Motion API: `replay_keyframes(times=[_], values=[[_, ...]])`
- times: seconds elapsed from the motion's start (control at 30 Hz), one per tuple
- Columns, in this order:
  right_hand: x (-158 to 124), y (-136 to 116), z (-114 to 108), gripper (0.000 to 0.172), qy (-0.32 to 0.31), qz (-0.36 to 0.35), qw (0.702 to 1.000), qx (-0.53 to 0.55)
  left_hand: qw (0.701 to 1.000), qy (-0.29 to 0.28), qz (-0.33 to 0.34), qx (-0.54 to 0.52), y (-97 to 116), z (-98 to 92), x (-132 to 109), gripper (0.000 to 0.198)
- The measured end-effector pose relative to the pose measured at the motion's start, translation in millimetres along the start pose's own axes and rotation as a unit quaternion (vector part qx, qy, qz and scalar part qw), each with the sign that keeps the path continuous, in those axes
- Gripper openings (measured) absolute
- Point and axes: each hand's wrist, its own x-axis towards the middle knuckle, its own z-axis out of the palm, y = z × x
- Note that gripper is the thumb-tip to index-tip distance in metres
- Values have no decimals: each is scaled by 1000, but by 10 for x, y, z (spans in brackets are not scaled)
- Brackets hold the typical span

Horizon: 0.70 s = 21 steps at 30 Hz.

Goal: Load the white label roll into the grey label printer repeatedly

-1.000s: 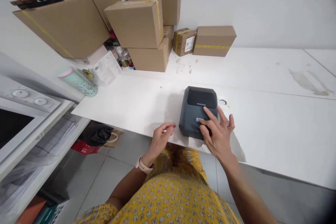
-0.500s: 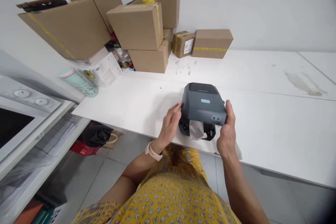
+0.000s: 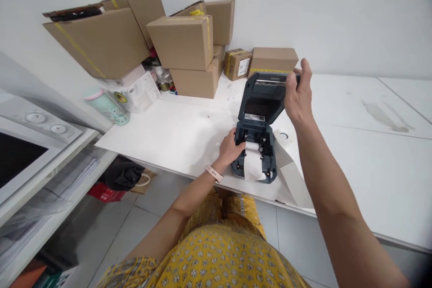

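A dark grey label printer (image 3: 239,168) stands on the white table near its front edge, its lid (image 3: 243,103) raised and tilted back. Inside the base lies a white paper roll (image 3: 252,146), with a strip of paper (image 3: 253,166) hanging over the front. My right hand (image 3: 299,94) grips the upper right edge of the lid. At the base's left wall, my left hand (image 3: 231,147) holds on, thumb over the rim close to the roll and fingers along the outer side. A loose white paper strip (image 3: 293,175) lies right of the printer, under my right forearm.
Cardboard boxes (image 3: 182,42) are stacked against the back wall, with two smaller ones, including a long box (image 3: 273,58), to their right. A mint tumbler (image 3: 106,105) leans at the table's left end. A white appliance with knobs (image 3: 35,119) stands on the left shelf.
My right hand has swung the printer's lid up and back, baring the paper roll inside. My left hand has shifted so that its thumb reaches over the base's rim.
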Motion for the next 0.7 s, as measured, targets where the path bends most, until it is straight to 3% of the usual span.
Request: replay_keyframes(times=[0.13, 0.2, 0.23, 0.3, 0.37, 0.4, 0.47, 0.6, 0.7], values=[[-262, -83, -90, 59, 93, -22, 995, -22, 1000, 10, -6, 14, 32, 4, 2, 66], [-525, -152, -127, 44, 84, -31, 995, -35, 1000, 24, -3, 15, 24, 19, 5, 64], [-651, -170, -128, 39, 24, -37, 998, -49, 999, 31, -5, 15, 18, 29, 6, 63], [-843, -170, -81, 35, -191, -65, 972, -116, 999, 39, -11, 13, 8, 49, 5, 63], [-942, -141, 24, 35, -383, -95, 898, -195, 999, 43, -14, 11, 0, 64, 1, 67], [-962, -127, 92, 36, -438, -107, 864, -224, 999, 45, -12, 9, -4, 67, -3, 70], [-968, -113, 244, 36, -487, -119, 829, -250, 999, 46, -2, 5, -12, 62, -10, 78], [-912, -147, 474, 34, -538, -126, 796, -248, 1000, 24, 2, 15, -22, 27, -18, 85], [-815, -169, 391, 37, -558, -128, 787, -228, 999, 20, -6, 35, -23, 13, -19, 84]])
